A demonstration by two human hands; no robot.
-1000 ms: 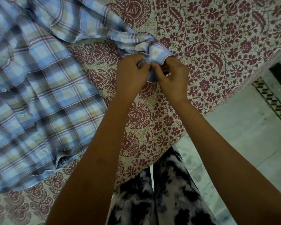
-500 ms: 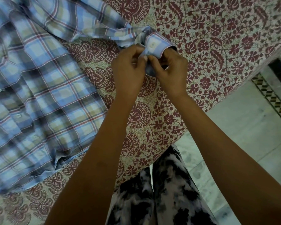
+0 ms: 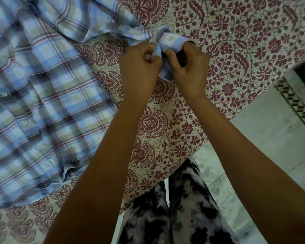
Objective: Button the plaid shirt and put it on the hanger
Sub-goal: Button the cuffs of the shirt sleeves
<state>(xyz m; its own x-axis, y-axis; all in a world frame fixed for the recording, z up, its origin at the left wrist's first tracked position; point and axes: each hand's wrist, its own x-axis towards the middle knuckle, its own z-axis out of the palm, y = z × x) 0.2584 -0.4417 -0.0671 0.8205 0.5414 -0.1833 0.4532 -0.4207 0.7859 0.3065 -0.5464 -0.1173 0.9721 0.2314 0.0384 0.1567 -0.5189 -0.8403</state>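
A blue, tan and red plaid shirt (image 3: 42, 95) lies spread across the left of the bed, its front placket with small buttons showing. One sleeve runs right along the top to its cuff (image 3: 171, 42), which carries a pale button on its outer face. My left hand (image 3: 139, 67) pinches the cuff's left flap between thumb and curled fingers. My right hand (image 3: 188, 67) grips the cuff's right side, its fingers curled under the fabric. Both hands meet over the cuff, lifted a little off the bed. No hanger is in view.
The bed is covered by a cream sheet with a maroon floral print (image 3: 245, 50); its edge runs diagonally at lower right. Beyond it lies a pale tiled floor (image 3: 271, 138) with a patterned border strip. My legs in black-and-white trousers (image 3: 174, 208) stand against the bed.
The cuff has turned in my hands, so its buttoned face shows more fully on top. Both hands stayed on the cuff and shifted only slightly.
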